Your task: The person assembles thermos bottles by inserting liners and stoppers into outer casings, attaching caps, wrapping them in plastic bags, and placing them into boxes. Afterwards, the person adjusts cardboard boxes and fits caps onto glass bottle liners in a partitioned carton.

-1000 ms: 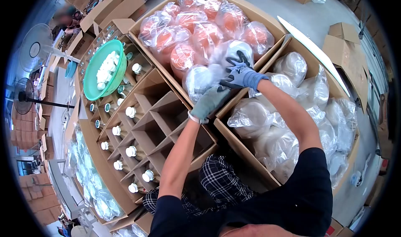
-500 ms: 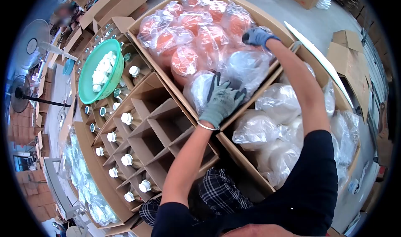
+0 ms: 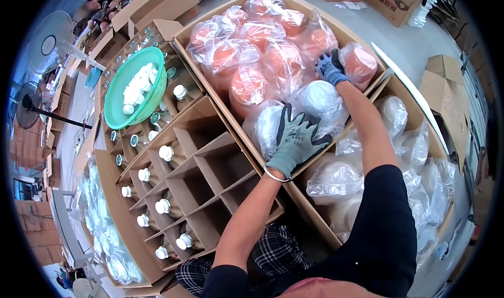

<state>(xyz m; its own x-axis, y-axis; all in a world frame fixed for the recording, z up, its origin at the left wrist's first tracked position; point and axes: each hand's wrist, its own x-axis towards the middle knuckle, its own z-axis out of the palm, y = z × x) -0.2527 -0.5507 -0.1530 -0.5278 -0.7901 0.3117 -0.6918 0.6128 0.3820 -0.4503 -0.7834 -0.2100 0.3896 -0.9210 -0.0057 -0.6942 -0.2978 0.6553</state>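
Note:
My left hand (image 3: 298, 141), in a grey-green glove, lies with spread fingers on white plastic-wrapped items at the near corner of a large cardboard box (image 3: 362, 29). My right hand (image 3: 331, 68), in a blue-grey glove, is over the right part of the same box, its fingers apart and touching the plastic between an orange wrapped item (image 3: 361, 61) and a white wrapped item (image 3: 321, 99). Several more orange wrapped items (image 3: 248, 85) fill the rest of that box. Neither hand is closed round anything that shows.
A divided box holds white-capped bottles (image 3: 163, 206). A green bowl (image 3: 113, 105) of white caps rests on bottles at the left. Clear-wrapped items (image 3: 336, 180) fill a box at the right. Fans (image 3: 48, 45) stand far left. Another person (image 3: 100, 13) sits at the back left.
My hands have moved apart. The right one went away to the upper right, and the left one now lies spread on the wrapped items. The white wrapped items sit together at the near corner.

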